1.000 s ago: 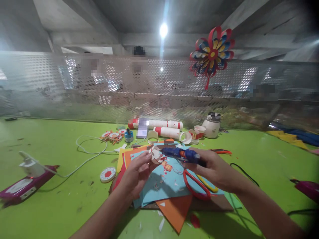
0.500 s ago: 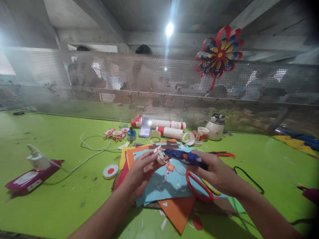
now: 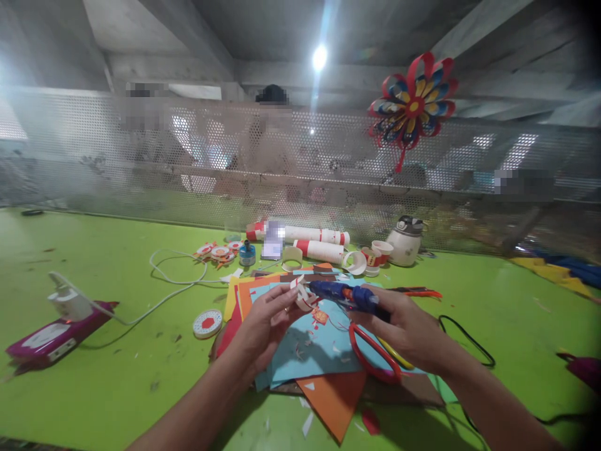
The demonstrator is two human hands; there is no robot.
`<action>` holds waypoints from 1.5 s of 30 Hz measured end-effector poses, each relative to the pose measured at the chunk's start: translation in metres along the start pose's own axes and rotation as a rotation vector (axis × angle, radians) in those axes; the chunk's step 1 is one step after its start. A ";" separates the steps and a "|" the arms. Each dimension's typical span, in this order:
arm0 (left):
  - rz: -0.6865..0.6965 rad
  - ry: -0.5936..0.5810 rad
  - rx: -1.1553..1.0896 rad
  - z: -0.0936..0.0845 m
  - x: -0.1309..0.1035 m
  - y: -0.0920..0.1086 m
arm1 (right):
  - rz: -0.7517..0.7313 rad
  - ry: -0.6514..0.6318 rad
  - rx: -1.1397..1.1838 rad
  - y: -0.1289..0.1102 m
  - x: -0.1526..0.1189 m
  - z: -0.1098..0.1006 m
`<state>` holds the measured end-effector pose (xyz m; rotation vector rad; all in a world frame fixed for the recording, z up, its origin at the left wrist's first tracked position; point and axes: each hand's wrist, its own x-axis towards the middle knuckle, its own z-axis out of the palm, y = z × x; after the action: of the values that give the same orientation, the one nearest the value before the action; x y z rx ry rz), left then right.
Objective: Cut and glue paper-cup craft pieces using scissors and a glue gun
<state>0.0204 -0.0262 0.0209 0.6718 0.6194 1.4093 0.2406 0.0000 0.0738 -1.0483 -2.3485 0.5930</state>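
Observation:
Between the fingers of my left hand (image 3: 270, 319) is a small white paper ring (image 3: 300, 293) with red marks. My right hand (image 3: 404, 322) is closed around a blue glue gun (image 3: 345, 296), its nozzle pointing left at the ring, touching or very near it. Below both hands lies a stack of coloured paper, with light blue sheets (image 3: 295, 354) on top and an orange sheet (image 3: 335, 404) sticking out in front. Red-handled scissors (image 3: 373, 357) rest on the paper under my right hand. A small red and orange cutout (image 3: 320, 316) lies between the hands among paper scraps.
A purple power strip (image 3: 47, 341) with a white charger is at left, near a white round disc (image 3: 207, 324). Behind the paper stand paper cups (image 3: 382, 250), stacked cup tubes (image 3: 319, 250), a phone (image 3: 272, 241), and a white jug (image 3: 405, 241). A perforated metal screen (image 3: 211, 156) runs behind.
My hands stay almost in place, with the glue gun's nozzle still at the paper ring. The view has shifted very slightly. A person behind the screen has moved a little left.

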 end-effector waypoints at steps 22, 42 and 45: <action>-0.008 0.011 0.006 0.000 0.000 -0.001 | -0.009 0.073 -0.139 0.002 -0.001 0.005; 0.008 0.010 0.004 -0.005 0.002 -0.004 | 0.029 0.061 -0.114 0.003 -0.001 0.004; 0.013 0.012 0.011 -0.004 0.002 -0.003 | 0.017 0.053 -0.092 0.005 -0.001 0.003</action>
<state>0.0196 -0.0240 0.0154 0.6775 0.6330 1.4237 0.2425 0.0015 0.0683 -1.1124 -2.3421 0.4622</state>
